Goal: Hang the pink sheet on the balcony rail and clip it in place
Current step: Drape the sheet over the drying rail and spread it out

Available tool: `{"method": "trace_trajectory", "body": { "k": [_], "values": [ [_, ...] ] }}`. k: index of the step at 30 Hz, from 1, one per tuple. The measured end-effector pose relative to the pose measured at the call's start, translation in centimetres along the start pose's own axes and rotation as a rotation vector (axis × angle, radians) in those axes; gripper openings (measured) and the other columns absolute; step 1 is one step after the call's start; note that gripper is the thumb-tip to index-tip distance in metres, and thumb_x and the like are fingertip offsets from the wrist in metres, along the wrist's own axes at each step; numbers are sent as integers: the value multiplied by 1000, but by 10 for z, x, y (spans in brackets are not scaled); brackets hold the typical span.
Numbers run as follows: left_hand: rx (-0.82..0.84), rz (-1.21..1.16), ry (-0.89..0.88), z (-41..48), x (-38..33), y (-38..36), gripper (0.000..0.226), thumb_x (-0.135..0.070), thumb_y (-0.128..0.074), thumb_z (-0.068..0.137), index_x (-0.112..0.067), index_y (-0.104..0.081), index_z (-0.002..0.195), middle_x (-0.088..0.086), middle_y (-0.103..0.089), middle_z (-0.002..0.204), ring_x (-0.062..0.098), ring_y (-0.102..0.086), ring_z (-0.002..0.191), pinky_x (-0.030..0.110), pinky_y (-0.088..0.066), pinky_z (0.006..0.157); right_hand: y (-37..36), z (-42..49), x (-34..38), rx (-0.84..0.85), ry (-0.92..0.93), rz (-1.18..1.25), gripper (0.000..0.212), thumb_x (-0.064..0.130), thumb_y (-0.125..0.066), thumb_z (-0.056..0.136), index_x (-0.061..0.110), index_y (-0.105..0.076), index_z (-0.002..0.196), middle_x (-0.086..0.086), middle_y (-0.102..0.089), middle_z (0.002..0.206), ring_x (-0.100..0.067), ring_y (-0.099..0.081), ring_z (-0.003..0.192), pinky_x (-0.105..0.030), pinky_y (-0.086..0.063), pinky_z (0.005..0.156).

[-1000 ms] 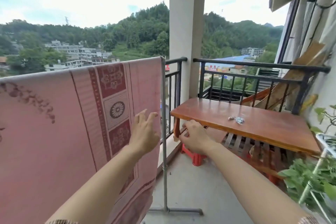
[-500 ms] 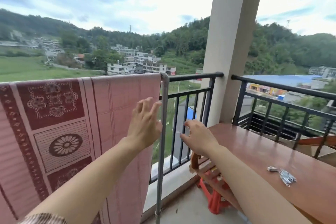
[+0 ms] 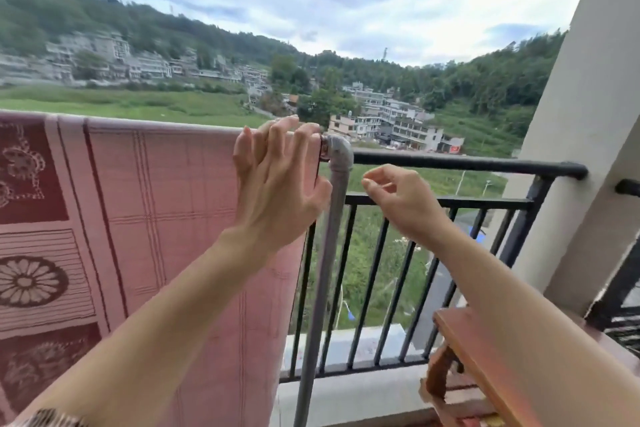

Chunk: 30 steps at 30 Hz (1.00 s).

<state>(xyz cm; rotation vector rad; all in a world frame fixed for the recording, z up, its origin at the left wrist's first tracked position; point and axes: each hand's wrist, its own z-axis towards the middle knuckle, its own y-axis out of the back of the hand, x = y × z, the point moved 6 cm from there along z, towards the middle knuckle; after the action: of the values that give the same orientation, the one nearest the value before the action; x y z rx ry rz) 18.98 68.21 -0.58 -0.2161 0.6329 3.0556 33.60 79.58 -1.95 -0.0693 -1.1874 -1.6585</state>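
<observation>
Head view: pink patterned sheet [image 3: 156,218] draped over grey metal pipe rack [image 3: 338,163] beside black balcony railing [image 3: 450,163]; left hand [image 3: 277,191], grip open and fingers spread, has risen to the sheet's top corner; right hand [image 3: 401,201], loosely curled with nothing seen in it, now higher, near the pipe.

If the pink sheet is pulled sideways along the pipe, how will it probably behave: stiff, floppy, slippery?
Probably floppy: the sheet drapes over the pipe and hangs straight down. It may slide easily, since the pipe looks smooth and round. It seems thin and light, so its free edge by the left hand might flap.
</observation>
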Motion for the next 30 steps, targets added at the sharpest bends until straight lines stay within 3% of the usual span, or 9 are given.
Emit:
{"method": "trace_trajectory", "body": {
  "k": [4,9,13,15,18,21,24,28,30],
  "values": [
    [22,111,16,-4,-1,-5,56,-39,-54,73,-18,-47,125,4,-50,125,21,-36,122,41,-17,110,-28,37,-28,249,-41,353,20,26,-64,89,11,-70,100,-7,-74,93,-20,-69,89,-30,-55,75],
    [20,231,54,-5,-3,-7,61,-29,-67,73,-15,-46,127,2,-53,128,18,-37,127,38,-13,116,-66,70,-29,569,24,707,25,14,-73,78,8,-71,103,-7,-74,98,-22,-68,97,-40,-53,87],
    [-60,236,146,-4,-14,2,56,-7,-72,71,-6,-50,122,9,-59,127,10,-44,115,43,-35,109,-96,75,-18,789,150,736,22,9,-75,76,10,-73,98,-11,-74,101,-23,-69,99,-37,-53,87],
    [-68,274,204,-3,-25,5,52,1,-69,71,-3,-51,119,12,-58,130,15,-50,113,32,-42,96,-106,72,-9,892,216,751,24,16,-77,75,13,-74,98,-11,-74,101,-26,-68,100,-39,-52,92],
    [4,380,329,-5,-33,0,53,6,-63,73,-7,-46,122,6,-51,139,24,-51,124,9,-30,92,-116,71,3,984,331,797,14,21,-75,79,16,-75,92,-2,-74,89,-17,-66,85,-41,-52,87],
    [27,453,423,-7,-40,-1,58,6,-61,74,-11,-42,126,1,-47,142,13,-46,125,-3,-25,78,-127,69,12,1068,344,869,20,27,-76,77,14,-75,92,-6,-74,95,-14,-67,86,-38,-53,81],
    [-3,566,482,-8,-50,6,50,-4,-65,77,-12,-46,122,-2,-50,119,10,-49,103,0,-30,60,-136,62,20,1189,353,955,36,25,-69,81,1,-67,108,-18,-69,109,-24,-65,91,-51,-50,90],
    [-44,587,624,-13,-53,19,16,-16,-64,83,-14,-68,99,-5,-65,85,10,-58,74,17,-48,66,-142,59,20,1445,254,1192,60,39,-83,62,4,-64,107,-9,-69,99,-20,-66,85,-44,-52,88],
    [-60,568,686,-15,-55,21,16,-17,-63,85,-12,-74,96,0,-74,84,13,-65,75,22,-51,70,-143,57,16,1559,217,1274,42,31,-79,66,8,-69,100,-6,-71,94,-20,-68,83,-45,-54,86]
  ]
}}
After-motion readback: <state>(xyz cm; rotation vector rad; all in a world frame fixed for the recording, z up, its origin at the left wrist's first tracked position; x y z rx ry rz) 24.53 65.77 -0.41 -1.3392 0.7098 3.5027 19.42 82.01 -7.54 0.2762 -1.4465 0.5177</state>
